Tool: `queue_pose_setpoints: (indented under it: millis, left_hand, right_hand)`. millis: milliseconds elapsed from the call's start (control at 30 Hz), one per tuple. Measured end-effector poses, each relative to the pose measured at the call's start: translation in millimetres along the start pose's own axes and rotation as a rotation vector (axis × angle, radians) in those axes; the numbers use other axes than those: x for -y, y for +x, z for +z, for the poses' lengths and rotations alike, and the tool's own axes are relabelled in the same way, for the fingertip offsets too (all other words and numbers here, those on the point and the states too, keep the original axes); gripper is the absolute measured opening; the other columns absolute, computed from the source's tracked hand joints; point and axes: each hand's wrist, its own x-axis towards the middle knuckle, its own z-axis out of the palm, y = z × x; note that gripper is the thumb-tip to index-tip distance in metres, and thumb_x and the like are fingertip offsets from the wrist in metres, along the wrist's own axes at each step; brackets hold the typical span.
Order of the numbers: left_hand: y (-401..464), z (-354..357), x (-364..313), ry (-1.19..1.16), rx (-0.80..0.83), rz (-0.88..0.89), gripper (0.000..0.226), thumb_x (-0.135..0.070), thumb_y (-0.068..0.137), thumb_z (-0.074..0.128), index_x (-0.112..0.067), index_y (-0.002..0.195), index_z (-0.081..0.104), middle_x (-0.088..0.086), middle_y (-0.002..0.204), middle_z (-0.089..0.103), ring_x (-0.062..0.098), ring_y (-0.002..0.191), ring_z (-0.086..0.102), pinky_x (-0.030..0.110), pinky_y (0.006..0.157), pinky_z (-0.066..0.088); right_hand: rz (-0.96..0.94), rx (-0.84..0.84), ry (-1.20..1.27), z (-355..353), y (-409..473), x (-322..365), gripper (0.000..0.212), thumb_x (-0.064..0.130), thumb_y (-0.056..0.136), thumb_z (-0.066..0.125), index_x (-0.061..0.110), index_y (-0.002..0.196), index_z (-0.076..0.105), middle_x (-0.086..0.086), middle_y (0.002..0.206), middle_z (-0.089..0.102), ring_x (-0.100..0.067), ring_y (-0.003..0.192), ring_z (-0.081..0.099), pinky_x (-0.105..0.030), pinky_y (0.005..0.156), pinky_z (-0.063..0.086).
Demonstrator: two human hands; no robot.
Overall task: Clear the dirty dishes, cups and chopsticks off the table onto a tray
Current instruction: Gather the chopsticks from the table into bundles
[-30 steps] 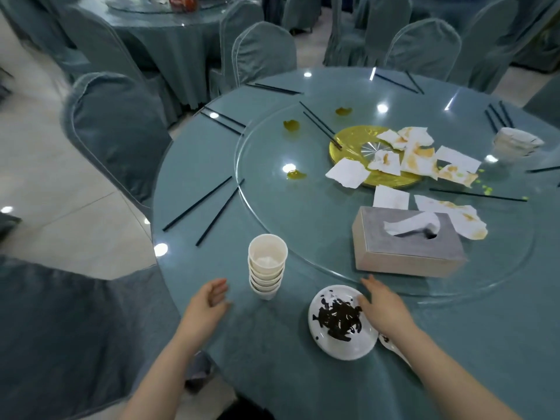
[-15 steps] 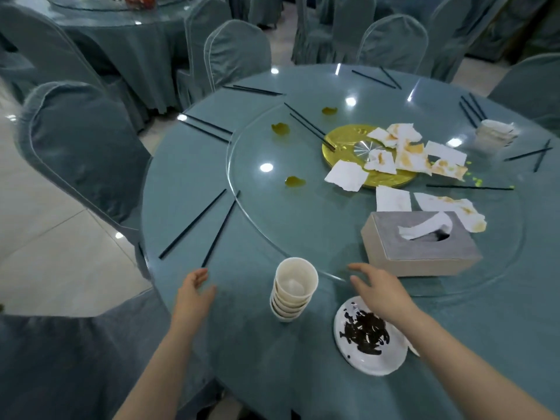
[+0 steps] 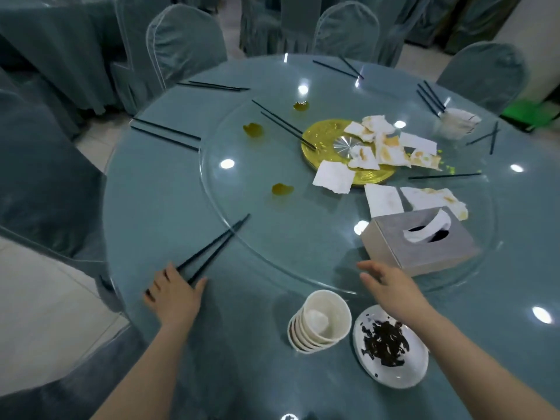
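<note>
Nearest, at about 5 o'clock on the round bench (image 3: 157,183), a white plate (image 3: 391,348) smeared with dark scraps lies just right of a leaning stack of white cups (image 3: 319,321); the two are close but apart. The right hand (image 3: 389,281) hovers over the bench just beyond the plate, fingers straight and spread, grasping nothing. At 7 o'clock the left hand (image 3: 174,294) lies flat on the near ends of a pair of black chopsticks (image 3: 213,248), fingers splayed over them; whether it has pinched them I cannot tell. Their tips reach onto the rim of the glass turntable (image 3: 242,183).

On the turntable at 4 o'clock sits a grey tissue box (image 3: 419,242) with a tissue poking out. Past it, soiled napkins (image 3: 383,144) lie scattered over and beside a gold disc (image 3: 321,131) at the centre, and a single chopstick (image 3: 444,176) lies at 3 o'clock.

More pairs of chopsticks lie around the rim at 9 (image 3: 165,133), 11 (image 3: 215,85), 12 (image 3: 338,68) and 2 o'clock (image 3: 430,97), with another stack of white bowls (image 3: 459,121) at 2. Covered chairs (image 3: 185,40) ring the far side.
</note>
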Motion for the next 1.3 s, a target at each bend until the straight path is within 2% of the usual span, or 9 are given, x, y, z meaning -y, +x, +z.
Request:
queue_pose_setpoints:
  millis: [200, 500, 667, 800, 867, 967, 1067, 1167, 1300]
  left_hand:
    - [-3, 7, -3, 0.014, -0.004, 0.218, 0.025, -0.016, 0.093, 0.055, -0.002, 0.114, 0.059, 0.022, 0.117, 0.058, 0.038, 0.108, 0.05, 0.044, 0.09, 0.037]
    - [8, -15, -16, 0.305, 0.309, 0.281, 0.022, -0.005, 0.096, 0.039, -0.002, 0.116, 0.048, 0.016, 0.122, 0.056, 0.026, 0.11, 0.056, 0.029, 0.085, 0.043]
    - [-4, -22, 1, 0.239, 0.411, 0.187, 0.02, -0.003, 0.095, 0.039, 0.0, 0.107, 0.055, 0.016, 0.113, 0.06, 0.026, 0.101, 0.058, 0.025, 0.072, 0.04]
    - [-32, -37, 15, 0.153, 0.358, 0.116, 0.021, -0.002, 0.092, 0.044, -0.001, 0.106, 0.06, 0.017, 0.112, 0.063, 0.029, 0.103, 0.059, 0.029, 0.079, 0.042]
    - [-52, -49, 17, 0.098, 0.323, 0.088, 0.022, 0.001, 0.091, 0.045, -0.001, 0.105, 0.062, 0.018, 0.112, 0.063, 0.03, 0.104, 0.059, 0.031, 0.082, 0.042]
    - [-85, -66, 21, -0.038, 0.216, 0.066, 0.018, 0.006, 0.088, 0.044, -0.006, 0.088, 0.058, 0.02, 0.103, 0.063, 0.027, 0.085, 0.054, 0.029, 0.07, 0.038]
    - [-118, -79, 28, -0.153, 0.105, 0.042, 0.014, 0.003, 0.087, 0.044, -0.009, 0.085, 0.049, 0.016, 0.094, 0.061, 0.024, 0.079, 0.049, 0.031, 0.065, 0.034]
    - [-154, -91, 36, -0.228, 0.076, 0.036, 0.014, -0.003, 0.088, 0.048, -0.016, 0.082, 0.045, 0.001, 0.08, 0.056, 0.017, 0.073, 0.048, 0.029, 0.058, 0.032]
    - [-202, -107, 58, -0.285, 0.01, 0.025, 0.02, -0.006, 0.089, 0.046, -0.026, 0.089, 0.044, -0.012, 0.075, 0.052, 0.0, 0.067, 0.046, 0.013, 0.051, 0.029]
  right_hand:
    - [0.003, 0.024, 0.015, 0, 3, 4, 0.033, 0.031, 0.096, 0.051, 0.023, 0.128, 0.056, 0.007, 0.13, 0.059, -0.013, 0.12, 0.053, -0.025, 0.097, 0.037]
    - [0.014, 0.044, 0.084, 2, 1, 9, 0.031, 0.028, 0.095, 0.053, 0.021, 0.125, 0.059, 0.007, 0.126, 0.061, -0.009, 0.116, 0.054, -0.02, 0.095, 0.036]
    - [-0.041, 0.003, 0.186, -8, -5, 13, 0.027, 0.023, 0.094, 0.055, 0.019, 0.12, 0.063, 0.008, 0.117, 0.064, 0.0, 0.101, 0.054, -0.015, 0.087, 0.034]
    - [-0.099, -0.018, 0.312, -23, -8, 21, 0.02, 0.021, 0.095, 0.054, 0.024, 0.112, 0.064, 0.01, 0.111, 0.064, 0.0, 0.097, 0.056, -0.018, 0.086, 0.038]
    - [-0.138, -0.044, 0.368, -32, -12, 27, 0.017, 0.02, 0.095, 0.053, 0.031, 0.105, 0.062, 0.012, 0.106, 0.065, 0.005, 0.091, 0.058, -0.01, 0.079, 0.04]
    - [-0.227, -0.066, 0.407, -45, -22, 37, 0.017, 0.021, 0.095, 0.053, 0.034, 0.102, 0.062, 0.02, 0.1, 0.064, 0.021, 0.084, 0.053, 0.004, 0.068, 0.037]
    - [-0.329, -0.069, 0.451, -55, -38, 48, 0.018, 0.021, 0.094, 0.054, 0.035, 0.102, 0.062, 0.026, 0.097, 0.061, 0.024, 0.075, 0.054, 0.003, 0.061, 0.038]
    - [-0.442, -0.046, 0.494, -58, -54, 61, 0.02, 0.018, 0.094, 0.056, 0.034, 0.102, 0.062, 0.023, 0.099, 0.063, 0.018, 0.088, 0.056, -0.005, 0.073, 0.041]
    - [-0.593, 0.03, 0.501, -44, -78, 88, 0.024, 0.018, 0.091, 0.058, 0.041, 0.099, 0.061, 0.031, 0.098, 0.062, 0.016, 0.091, 0.057, -0.004, 0.076, 0.04]
